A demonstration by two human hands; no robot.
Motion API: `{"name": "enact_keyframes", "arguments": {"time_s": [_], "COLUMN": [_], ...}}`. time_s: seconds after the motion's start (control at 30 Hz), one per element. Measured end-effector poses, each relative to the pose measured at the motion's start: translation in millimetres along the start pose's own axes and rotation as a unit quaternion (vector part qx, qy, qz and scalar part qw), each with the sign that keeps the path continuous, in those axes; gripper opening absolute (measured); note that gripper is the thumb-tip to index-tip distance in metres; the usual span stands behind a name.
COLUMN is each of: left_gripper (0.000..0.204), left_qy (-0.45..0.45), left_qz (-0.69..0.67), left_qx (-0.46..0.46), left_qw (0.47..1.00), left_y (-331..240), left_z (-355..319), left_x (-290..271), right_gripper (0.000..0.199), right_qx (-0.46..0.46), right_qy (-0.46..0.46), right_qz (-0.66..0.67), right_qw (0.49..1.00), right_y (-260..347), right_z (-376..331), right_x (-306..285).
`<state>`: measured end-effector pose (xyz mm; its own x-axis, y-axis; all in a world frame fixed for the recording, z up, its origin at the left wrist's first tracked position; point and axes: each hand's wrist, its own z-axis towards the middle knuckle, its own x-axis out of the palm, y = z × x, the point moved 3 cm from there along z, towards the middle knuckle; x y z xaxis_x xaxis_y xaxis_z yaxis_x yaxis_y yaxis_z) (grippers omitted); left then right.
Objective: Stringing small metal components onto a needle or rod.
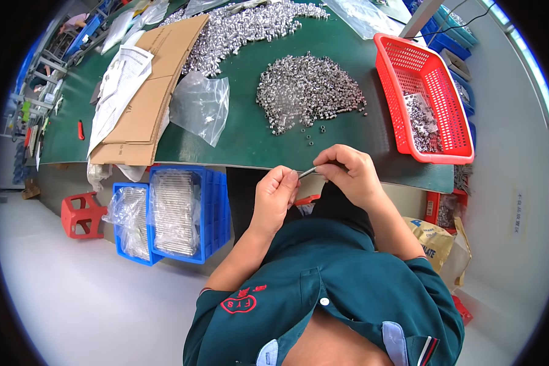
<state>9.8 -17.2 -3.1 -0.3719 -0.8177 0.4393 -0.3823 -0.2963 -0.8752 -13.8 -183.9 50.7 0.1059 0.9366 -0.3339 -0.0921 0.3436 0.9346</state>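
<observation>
Between my two hands, just in front of the table's near edge, runs a thin grey metal rod (308, 172). My left hand (277, 194) is closed, pinching the rod's left end between thumb and fingers. The right end sits in the pinch of my right hand (350, 172), also closed. Whether a small part sits on the rod inside the fingers is hidden. Beyond my hands, a pile of small metal rings (305, 88) lies on the green table (250, 143), with a few loose ones on its near side.
A red plastic basket (402, 125) holding small metal parts stands at the right. A larger heap of shiny metal parts (244, 30) lies farther back. Left are a clear plastic bag (201, 107), cardboard (143, 110) and papers (119, 88). Blue crates (216, 210) and a red stool (83, 215) stand below.
</observation>
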Motion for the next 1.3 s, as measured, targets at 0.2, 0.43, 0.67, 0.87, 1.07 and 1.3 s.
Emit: {"name": "enact_keyframes", "arguments": {"time_s": [0.2,0.43,0.67,0.87,1.07,1.3], "left_gripper": [0.023,0.025,0.023,0.024,0.027,0.03], "left_qy": [0.009,0.115,0.177,0.184,0.236,0.227], "left_qz": [0.171,-0.002,0.022,0.058,0.005,0.084], "left_qx": [0.123,0.032,0.025,0.055,-0.039,-0.034], "left_qw": [0.978,0.993,0.984,0.98,0.971,0.97], "left_y": [-23.9,-42.9,-56.7,-67.3,-60.8,-55.4], "left_z": [3.7,24.6,50.6,82.5,96.1,135.1], "left_x": [22.3,75.8,131.4,169.3,190.0,199.2], "right_gripper": [0.01,0.008,0.012,0.008,0.013,0.028], "right_qx": [-0.11,-0.059,-0.031,-0.103,-0.105,-0.109], "right_qy": [-0.033,-0.07,-0.136,-0.16,-0.162,-0.179], "right_qz": [-0.108,0.155,0.116,-0.016,0.053,-0.199], "right_qw": [0.988,0.984,0.983,0.982,0.98,0.957], "right_y": [34.6,37.8,47.4,49.5,35.7,32.1], "right_z": [-4.9,-14.8,-15.6,-3.2,-4.0,3.4], "right_x": [-25.5,-65.1,-125.3,-164.9,-184.8,-212.2]}}
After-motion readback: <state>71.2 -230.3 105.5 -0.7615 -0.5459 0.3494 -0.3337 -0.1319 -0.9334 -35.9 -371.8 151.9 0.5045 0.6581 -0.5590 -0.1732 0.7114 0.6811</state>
